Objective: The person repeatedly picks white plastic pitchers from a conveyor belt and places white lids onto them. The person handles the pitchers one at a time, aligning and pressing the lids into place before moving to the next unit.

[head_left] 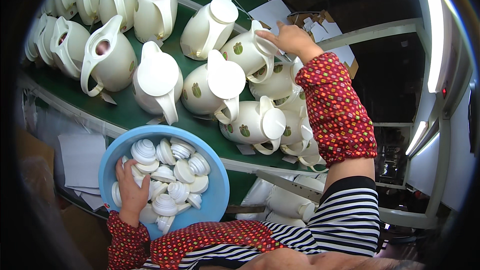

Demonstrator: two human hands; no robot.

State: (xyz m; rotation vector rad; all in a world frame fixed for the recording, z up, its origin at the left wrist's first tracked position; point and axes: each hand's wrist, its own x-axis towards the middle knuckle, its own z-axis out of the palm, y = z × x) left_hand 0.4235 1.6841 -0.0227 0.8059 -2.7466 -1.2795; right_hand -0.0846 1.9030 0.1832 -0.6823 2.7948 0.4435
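We note the left hand (133, 190) inside a blue basin (215, 190), on heaped white stoppers (178, 192); thumb and fingers stand apart, and we cannot tell whether they grip a stopper. The right hand (290, 37) reaches over the green belt (192, 120) to the top of a cream jug (249, 56), digits spread, grip unclear to us. Lidded jugs (157, 75) stand near; farther left, we see 2 rows of open-topped jugs (116, 65).
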